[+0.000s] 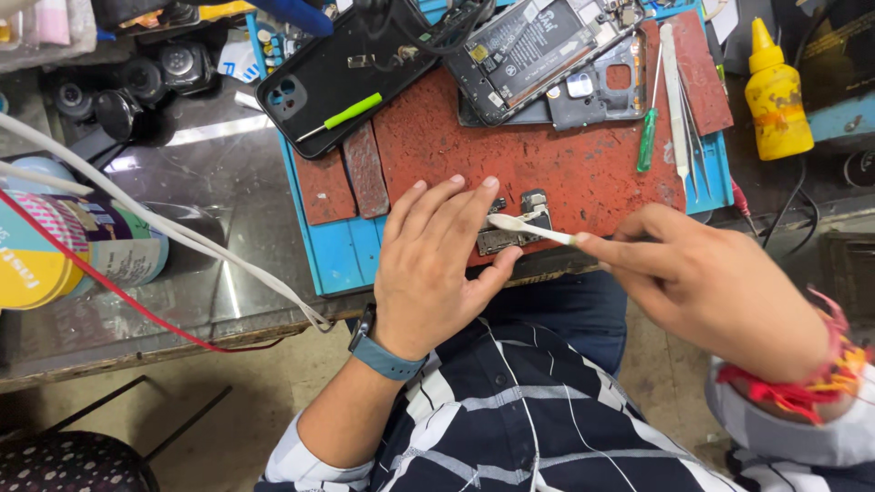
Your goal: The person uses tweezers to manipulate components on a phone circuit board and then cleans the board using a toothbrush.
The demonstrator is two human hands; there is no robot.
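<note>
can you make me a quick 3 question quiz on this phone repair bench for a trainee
1. True or false: the left hand lies flat on the red mat, pinning a small metal part.
2. What does the right hand hold? A) the green screwdriver B) a white brush C) the yellow bottle
3. Fill in: the green screwdriver lies beside the ___ on the mat's right side.

Key
1. True.
2. B, the white brush, its head on the part.
3. Tweezers. The yellow bottle stands apart, off the mat.
</note>
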